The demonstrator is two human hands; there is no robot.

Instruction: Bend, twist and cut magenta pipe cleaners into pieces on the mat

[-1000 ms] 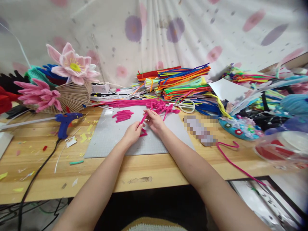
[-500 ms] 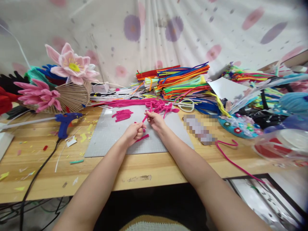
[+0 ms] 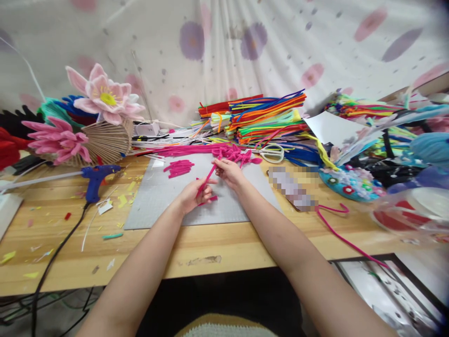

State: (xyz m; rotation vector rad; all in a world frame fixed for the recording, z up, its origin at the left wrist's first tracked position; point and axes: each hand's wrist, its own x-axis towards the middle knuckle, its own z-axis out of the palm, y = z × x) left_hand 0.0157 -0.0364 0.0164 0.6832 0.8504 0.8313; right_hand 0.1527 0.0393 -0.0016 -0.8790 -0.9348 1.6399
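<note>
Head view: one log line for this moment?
left hand: pinches pink fuzzy pipe cleaner | right hand: holds its upper end | below: grey cutting mat

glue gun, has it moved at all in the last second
No. The blue glue gun lies in the same spot just left of the grey mat, with the same gap between them.

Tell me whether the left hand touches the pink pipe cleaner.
Touching: head view shows left hand gripping the lower end of the pink pipe cleaner.
</note>
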